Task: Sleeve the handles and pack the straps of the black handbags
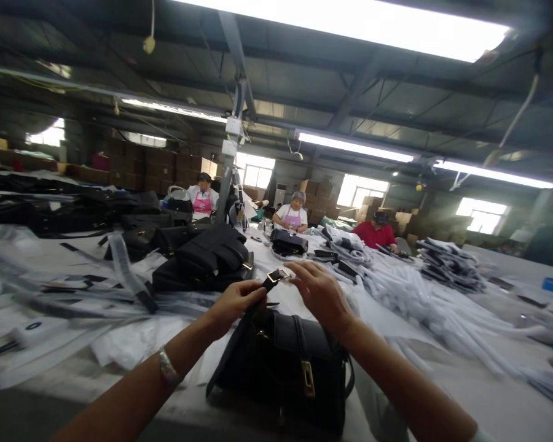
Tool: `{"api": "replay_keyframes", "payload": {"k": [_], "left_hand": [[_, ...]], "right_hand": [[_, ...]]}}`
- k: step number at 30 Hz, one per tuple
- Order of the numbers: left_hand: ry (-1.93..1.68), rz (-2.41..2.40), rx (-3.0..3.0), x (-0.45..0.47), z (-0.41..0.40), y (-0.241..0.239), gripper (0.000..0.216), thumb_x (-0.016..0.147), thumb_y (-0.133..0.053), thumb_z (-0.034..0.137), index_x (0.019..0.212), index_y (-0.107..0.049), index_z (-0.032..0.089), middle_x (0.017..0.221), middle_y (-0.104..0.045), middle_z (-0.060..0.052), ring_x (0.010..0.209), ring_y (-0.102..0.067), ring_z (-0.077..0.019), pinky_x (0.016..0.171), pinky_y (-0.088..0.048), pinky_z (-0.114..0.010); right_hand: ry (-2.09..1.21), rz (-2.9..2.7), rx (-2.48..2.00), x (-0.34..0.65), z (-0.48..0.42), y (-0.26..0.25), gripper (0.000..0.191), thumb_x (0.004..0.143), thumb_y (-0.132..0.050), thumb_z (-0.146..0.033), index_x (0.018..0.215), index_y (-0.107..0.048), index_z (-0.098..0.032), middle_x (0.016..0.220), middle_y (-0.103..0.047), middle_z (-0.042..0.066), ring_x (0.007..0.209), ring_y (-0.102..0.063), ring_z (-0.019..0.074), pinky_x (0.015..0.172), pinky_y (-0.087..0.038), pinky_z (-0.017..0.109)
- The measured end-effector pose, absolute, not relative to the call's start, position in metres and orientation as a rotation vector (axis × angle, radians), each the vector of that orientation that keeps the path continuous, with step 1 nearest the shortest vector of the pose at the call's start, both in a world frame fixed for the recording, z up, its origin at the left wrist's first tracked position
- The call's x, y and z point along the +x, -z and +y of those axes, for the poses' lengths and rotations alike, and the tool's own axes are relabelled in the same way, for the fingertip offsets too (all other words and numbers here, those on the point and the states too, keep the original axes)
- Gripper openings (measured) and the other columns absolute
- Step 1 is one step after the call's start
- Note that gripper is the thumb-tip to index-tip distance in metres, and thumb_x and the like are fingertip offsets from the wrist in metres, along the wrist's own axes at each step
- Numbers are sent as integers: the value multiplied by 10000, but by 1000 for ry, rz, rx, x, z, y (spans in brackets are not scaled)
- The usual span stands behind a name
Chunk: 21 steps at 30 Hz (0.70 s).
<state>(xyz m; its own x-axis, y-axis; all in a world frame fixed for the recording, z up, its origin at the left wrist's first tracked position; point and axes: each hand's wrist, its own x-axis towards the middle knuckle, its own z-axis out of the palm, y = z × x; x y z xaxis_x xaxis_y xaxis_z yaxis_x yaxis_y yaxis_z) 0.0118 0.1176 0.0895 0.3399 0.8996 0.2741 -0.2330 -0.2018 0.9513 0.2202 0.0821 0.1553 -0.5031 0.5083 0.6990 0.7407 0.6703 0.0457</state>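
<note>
A black handbag (pixel 286 362) with a gold clasp stands on the table in front of me. Its black strap (pixel 239 350) rises to a metal buckle (pixel 278 275). My left hand (pixel 235 304) is closed around the strap just below the buckle. My right hand (pixel 320 291) pinches the buckle end with its fingertips. A metal bracelet sits on my left wrist.
Stacked black bags (pixel 203 258) lie behind my hands, more at far left. White paper-wrapped rolls (pixel 424 307) and plastic sheets (pixel 50 288) cover the table (pixel 488 393). Three seated people (pixel 293 216) work at the far end. Cardboard boxes line the back wall.
</note>
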Motion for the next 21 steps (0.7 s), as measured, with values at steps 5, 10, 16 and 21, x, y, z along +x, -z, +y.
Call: {"api": "replay_keyframes", "payload": {"k": [5, 10, 16, 21], "left_hand": [[-1240, 624, 1294, 23, 125, -92, 362, 777, -719, 499, 892, -710, 157, 745, -647, 1, 570, -535, -76, 518, -377, -172], [-1105, 593, 1309, 38, 103, -95, 389, 755, -775, 405, 1055, -732, 160, 818, -713, -39, 689, -616, -124, 629, -446, -202], [-1056, 571, 1467, 51, 76, -99, 347, 839, -700, 270, 1181, -699, 211, 1043, -750, -55, 950, -667, -207, 877, -484, -293], [-1111, 686, 1519, 47, 72, -85, 367, 850, -686, 269, 1216, -682, 229, 1102, -745, -58, 1019, -665, -241, 933, -486, -334]], "right_hand": [[-354, -1999, -1136, 228, 79, -122, 336, 973, -453, -453, 1017, -685, -214, 894, -730, 85, 835, -684, 242, 762, -535, 379], [-1217, -1316, -985, 230, 121, -138, 482, 951, -428, -569, 1161, -585, -165, 1164, -687, 138, 1049, -670, 234, 908, -538, 385], [-1280, -1422, -762, 225, 144, -166, 470, 931, -493, -558, 1160, -604, -162, 1036, -734, 111, 965, -697, 223, 895, -546, 394], [-1236, -1539, -1116, 238, 122, -129, 594, 910, -419, -658, 1028, -672, -133, 955, -745, 135, 896, -710, 245, 754, -573, 365]]}}
